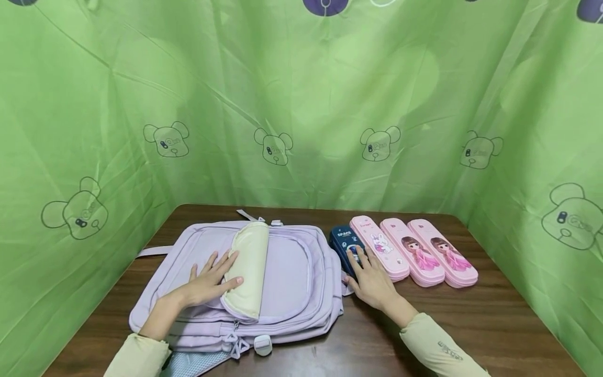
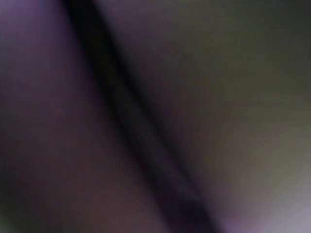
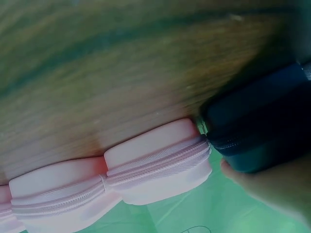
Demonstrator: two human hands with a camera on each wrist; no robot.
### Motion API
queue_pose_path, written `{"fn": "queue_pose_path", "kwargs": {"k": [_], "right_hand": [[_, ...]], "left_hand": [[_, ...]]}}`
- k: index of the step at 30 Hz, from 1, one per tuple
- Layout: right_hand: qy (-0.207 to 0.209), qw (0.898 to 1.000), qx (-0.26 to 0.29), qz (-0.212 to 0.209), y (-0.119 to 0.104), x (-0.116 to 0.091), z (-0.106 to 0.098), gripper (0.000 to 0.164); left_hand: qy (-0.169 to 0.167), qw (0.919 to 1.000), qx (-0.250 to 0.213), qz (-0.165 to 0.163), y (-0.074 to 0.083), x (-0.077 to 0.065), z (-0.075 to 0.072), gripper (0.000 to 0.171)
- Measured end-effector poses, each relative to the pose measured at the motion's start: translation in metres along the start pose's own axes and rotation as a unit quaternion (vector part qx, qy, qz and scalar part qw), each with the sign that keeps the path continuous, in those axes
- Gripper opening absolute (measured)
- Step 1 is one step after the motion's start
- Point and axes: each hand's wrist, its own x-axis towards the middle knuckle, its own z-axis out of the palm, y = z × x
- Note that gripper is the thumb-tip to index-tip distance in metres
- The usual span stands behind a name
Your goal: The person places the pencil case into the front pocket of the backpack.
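A lilac backpack (image 1: 287, 277) lies flat on the table, with a cream flap (image 1: 249, 267) across its front. On the backpack rests my left hand (image 1: 202, 285), fingers spread, fingertips and thumb touching the flap's left part. My right hand (image 1: 374, 283) lies over the near end of a navy pencil case (image 1: 346, 238) printed "SPACE", its fingers fairly straight on top. In the right wrist view, one fingertip touches the dark case (image 3: 257, 107). Dark blur fills the left wrist view, so the left hand cannot be made out there.
Right of the navy case lie a pink rabbit pencil case (image 1: 377, 243) and two pink doll pencil cases (image 1: 414, 251), side by side. Light-blue mesh (image 1: 195, 362) shows under the backpack's near edge. A green curtain (image 1: 311, 104) encloses the brown table (image 1: 499, 314).
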Motion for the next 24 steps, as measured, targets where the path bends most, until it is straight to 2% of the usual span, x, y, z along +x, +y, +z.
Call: {"fn": "queue_pose_path", "kwargs": {"k": [4, 8, 12, 18, 21, 24], "right_hand": [[0.008, 1.0, -0.012, -0.005, 0.0, 0.001, 0.0, 0.065], [0.01, 1.0, -0.017, -0.001, -0.001, 0.003, -0.003, 0.065], [0.016, 1.0, 0.008, 0.013, 0.003, 0.004, -0.009, 0.063], [0.09, 0.994, 0.06, 0.015, 0.005, 0.013, -0.029, 0.061], [0.104, 0.99, 0.092, -0.013, -0.002, 0.022, -0.042, 0.062], [0.088, 0.987, 0.111, -0.081, -0.013, 0.029, -0.052, 0.061]], "left_hand": [[-0.006, 0.9999, -0.01, -0.001, -0.001, 0.001, -0.002, 0.08], [-0.008, 0.9997, -0.009, -0.021, -0.002, -0.001, -0.007, 0.082], [-0.004, 0.9994, -0.024, -0.024, -0.007, -0.003, -0.012, 0.077], [-0.005, 0.9971, -0.076, 0.011, -0.016, -0.011, -0.015, 0.065], [-0.002, 0.9969, -0.078, 0.011, -0.017, -0.013, -0.018, 0.065], [0.008, 0.998, -0.062, 0.002, -0.019, -0.013, -0.02, 0.067]]}}
